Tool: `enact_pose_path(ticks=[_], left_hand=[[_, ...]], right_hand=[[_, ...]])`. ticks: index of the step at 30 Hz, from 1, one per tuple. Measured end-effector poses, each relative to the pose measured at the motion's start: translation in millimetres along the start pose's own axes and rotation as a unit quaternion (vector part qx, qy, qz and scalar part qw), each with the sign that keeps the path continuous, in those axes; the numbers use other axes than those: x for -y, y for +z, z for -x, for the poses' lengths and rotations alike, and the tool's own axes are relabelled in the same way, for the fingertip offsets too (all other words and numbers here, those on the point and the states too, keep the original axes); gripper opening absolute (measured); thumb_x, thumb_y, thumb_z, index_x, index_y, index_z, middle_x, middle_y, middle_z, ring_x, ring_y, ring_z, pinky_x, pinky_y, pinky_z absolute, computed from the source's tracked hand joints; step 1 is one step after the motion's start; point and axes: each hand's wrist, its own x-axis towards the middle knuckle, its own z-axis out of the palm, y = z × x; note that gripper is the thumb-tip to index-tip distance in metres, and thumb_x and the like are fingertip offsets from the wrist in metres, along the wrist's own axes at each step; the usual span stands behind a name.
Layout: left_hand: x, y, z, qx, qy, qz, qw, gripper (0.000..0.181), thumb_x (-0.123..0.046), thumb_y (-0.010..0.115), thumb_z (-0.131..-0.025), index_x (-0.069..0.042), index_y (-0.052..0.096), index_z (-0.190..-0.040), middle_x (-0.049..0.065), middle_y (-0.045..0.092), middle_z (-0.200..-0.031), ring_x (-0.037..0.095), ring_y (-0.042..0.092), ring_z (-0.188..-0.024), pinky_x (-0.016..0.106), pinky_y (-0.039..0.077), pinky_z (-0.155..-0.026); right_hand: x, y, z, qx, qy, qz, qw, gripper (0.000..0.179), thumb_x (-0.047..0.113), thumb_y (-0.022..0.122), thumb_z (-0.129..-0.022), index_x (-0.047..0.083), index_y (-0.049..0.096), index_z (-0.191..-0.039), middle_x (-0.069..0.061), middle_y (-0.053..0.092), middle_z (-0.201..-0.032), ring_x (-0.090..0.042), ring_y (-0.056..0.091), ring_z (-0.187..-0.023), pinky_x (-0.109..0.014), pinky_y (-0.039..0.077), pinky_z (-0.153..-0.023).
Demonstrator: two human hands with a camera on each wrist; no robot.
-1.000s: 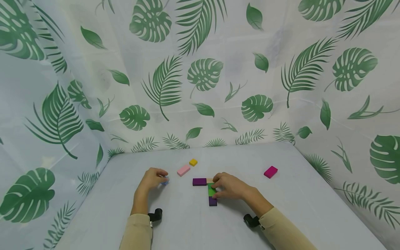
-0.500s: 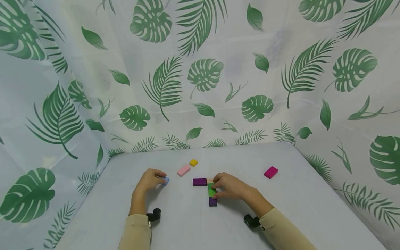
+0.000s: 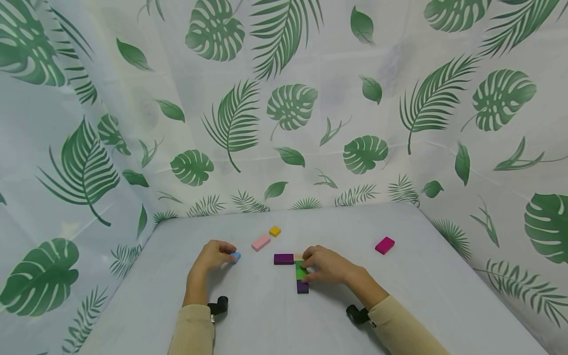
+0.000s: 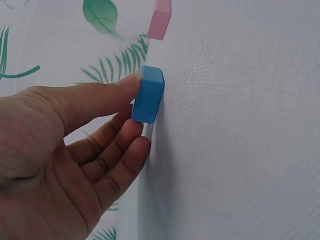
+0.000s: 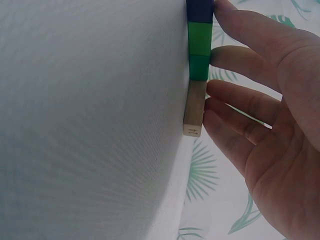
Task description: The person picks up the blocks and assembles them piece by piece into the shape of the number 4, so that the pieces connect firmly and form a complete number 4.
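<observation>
My left hand (image 3: 215,255) pinches a small blue block (image 4: 148,95) between thumb and fingers, low at the table surface left of centre. My right hand (image 3: 330,266) rests its fairly straight fingertips on a line of blocks. In the right wrist view this line holds a dark purple-blue block (image 5: 200,11), a bright green block (image 5: 200,39), a darker green block (image 5: 199,67) and a bare wooden block (image 5: 194,107), end to end. A purple block (image 3: 283,259) lies to the left of the line's far end, against the wooden one. My right fingers partly cover the line in the head view.
A pink block (image 3: 261,242) and a yellow block (image 3: 275,231) lie behind, between my hands. Off to the right is a magenta block (image 3: 384,245). The white table (image 3: 257,315) meets leaf-printed cloth (image 3: 328,192) at its back and sides.
My left hand has shifted slightly left, and the blue block's end shows more plainly at its fingertips. The right hand stays on the line of blocks.
</observation>
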Motion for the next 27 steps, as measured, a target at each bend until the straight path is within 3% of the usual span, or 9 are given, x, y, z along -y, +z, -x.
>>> enact_pose_path(ticks=[22,27], left_hand=[[-0.3,2.0,0.4,-0.002,-0.002,0.001,1.0000,0.026,-0.009,0.082,-0.088,-0.004,0.078,-0.113,0.009,0.076,-0.107,0.023,0.067,-0.098,0.043,0.057,-0.085],[-2.7,4.6,-0.1,0.002,0.009,0.003,1.0000,0.025,-0.010,0.082,-0.088,-0.005,0.079,-0.112,0.008,0.077,-0.107,0.023,0.068,-0.099,0.044,0.056,-0.087]], right_hand=[[-1.2,1.4,-0.1,0.002,0.009,-0.004,0.9999,0.046,0.041,0.083,-0.088,0.011,0.078,-0.122,-0.009,0.066,-0.134,-0.026,0.058,-0.127,-0.047,0.049,-0.109],[-1.2,1.3,-0.1,0.001,0.009,-0.002,1.0000,0.045,0.040,0.084,-0.088,0.010,0.078,-0.122,-0.008,0.066,-0.134,-0.026,0.058,-0.127,-0.047,0.049,-0.109]])
